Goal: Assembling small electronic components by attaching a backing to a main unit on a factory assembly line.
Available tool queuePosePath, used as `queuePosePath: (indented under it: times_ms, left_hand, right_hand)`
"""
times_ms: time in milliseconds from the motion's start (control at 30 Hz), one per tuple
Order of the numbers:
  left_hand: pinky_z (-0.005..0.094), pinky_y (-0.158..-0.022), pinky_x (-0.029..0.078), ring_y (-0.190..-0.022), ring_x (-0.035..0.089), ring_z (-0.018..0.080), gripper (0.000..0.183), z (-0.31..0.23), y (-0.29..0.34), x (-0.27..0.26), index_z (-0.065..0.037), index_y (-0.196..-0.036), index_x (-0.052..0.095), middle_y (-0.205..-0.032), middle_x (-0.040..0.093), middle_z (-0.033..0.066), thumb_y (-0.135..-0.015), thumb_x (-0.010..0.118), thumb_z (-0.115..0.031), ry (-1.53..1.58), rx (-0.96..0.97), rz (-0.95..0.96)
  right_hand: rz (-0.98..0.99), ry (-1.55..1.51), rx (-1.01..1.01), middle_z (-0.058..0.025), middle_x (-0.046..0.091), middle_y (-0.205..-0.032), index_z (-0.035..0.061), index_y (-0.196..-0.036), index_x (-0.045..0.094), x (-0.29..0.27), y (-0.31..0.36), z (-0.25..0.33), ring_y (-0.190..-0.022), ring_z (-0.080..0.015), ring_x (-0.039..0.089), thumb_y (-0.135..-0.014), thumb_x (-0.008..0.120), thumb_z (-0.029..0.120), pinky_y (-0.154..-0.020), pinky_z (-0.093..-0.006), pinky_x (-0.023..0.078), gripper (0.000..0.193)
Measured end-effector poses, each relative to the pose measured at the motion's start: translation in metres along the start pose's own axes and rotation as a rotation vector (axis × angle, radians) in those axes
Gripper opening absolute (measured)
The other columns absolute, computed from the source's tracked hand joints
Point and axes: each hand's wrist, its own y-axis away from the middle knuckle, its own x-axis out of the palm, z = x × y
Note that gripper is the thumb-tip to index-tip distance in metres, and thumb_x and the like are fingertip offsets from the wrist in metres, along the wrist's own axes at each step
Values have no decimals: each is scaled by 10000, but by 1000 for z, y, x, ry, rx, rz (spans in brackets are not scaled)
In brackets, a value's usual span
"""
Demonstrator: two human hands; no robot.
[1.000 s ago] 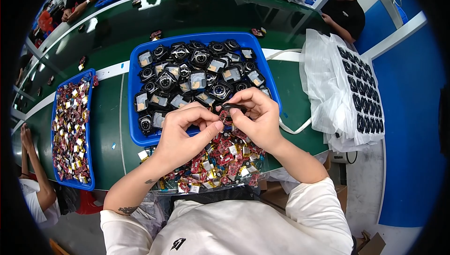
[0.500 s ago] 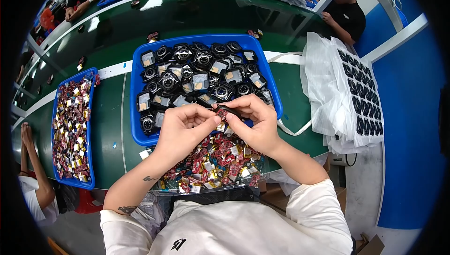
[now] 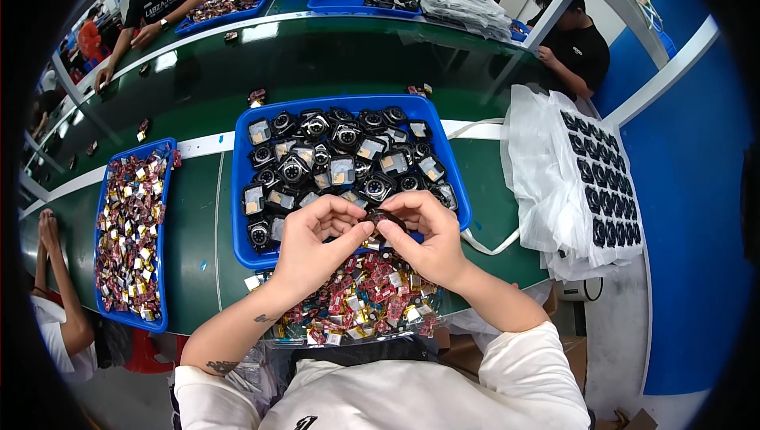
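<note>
My left hand (image 3: 321, 236) and my right hand (image 3: 427, 236) meet over the front edge of a blue tray (image 3: 348, 101). Between their thumbs and fingertips they pinch a small black smartwatch case (image 3: 382, 216), mostly covered by the fingers. Inside the tray lie many similar watch cases (image 3: 346, 136), some showing the round sensor back, others an open inside. Just below my hands a loose heap of red circuit boards with small silver and yellow batteries (image 3: 368, 291) sits on clear plastic.
A long blue tray (image 3: 165, 232) of boards and batteries stands left. White foam sheets (image 3: 546, 193) beside black parts in rows (image 3: 606, 181) lie right. Beyond, a green conveyor (image 3: 332, 54) carries scattered pieces. Co-workers sit across it and at the left; a metal post stands right.
The view has tilted up slightly, so the scene sits lower. My hands still hold the watch case; its red board, visible before, is now mostly out of sight. A co-worker's hand reaches onto the far conveyor.
</note>
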Motion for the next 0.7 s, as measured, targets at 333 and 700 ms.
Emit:
queuePosePath:
  times_ms: [333, 700]
  left_hand:
    - [172, -646, 443, -710, 573, 48, 337, -5, -8, -4, 12, -1095, 504, -793, 617, 34, -805, 676, -3, 151, -56, 50]
    - [159, -503, 266, -620, 398, -6, 242, 1, -7, -1, -48, -1050, 516, -831, 506, -39, -833, 622, -53, 162, 2, -61]
  right_hand:
    - [279, 73, -223, -136, 663, -881, -7, -924, 699, -26, -21, 11, -803, -212, 638, -891, 548, 70, -710, -285, 497, 172]
    - [-561, 214, 42, -93, 686, -992, -21, -1053, 661, -108, -99, -55, -840, -134, 614, -958, 482, 249, -784, -274, 458, 338]
